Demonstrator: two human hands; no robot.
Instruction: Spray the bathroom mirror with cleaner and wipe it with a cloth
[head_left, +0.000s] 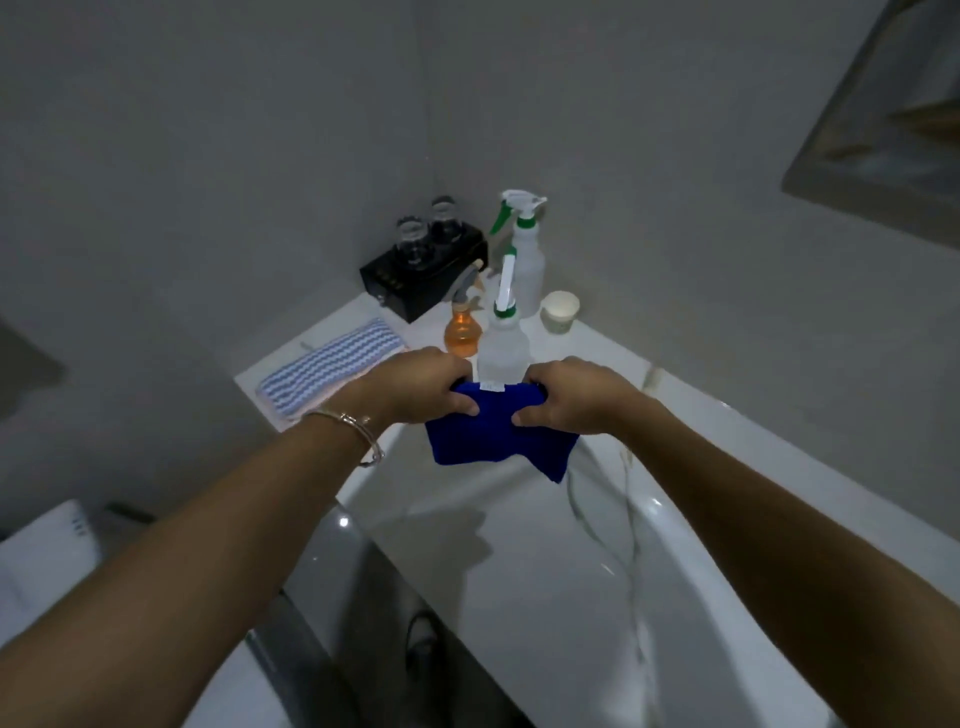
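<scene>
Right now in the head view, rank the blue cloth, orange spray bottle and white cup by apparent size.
1. blue cloth
2. orange spray bottle
3. white cup
The cloth is nearest the camera, which inflates it.

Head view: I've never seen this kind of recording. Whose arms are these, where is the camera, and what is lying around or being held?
There is no machine here. A person wears a wide-angle camera on the head, so the picture looks forward and down along their own arms. The left hand and right hand both grip a blue cloth over the white counter. Behind the cloth stand a clear spray bottle, a small orange spray bottle and a taller white spray bottle. Also there are a paper cup, a striped cloth lying flat, and a black tray with two glasses. Part of the mirror shows at upper right.
</scene>
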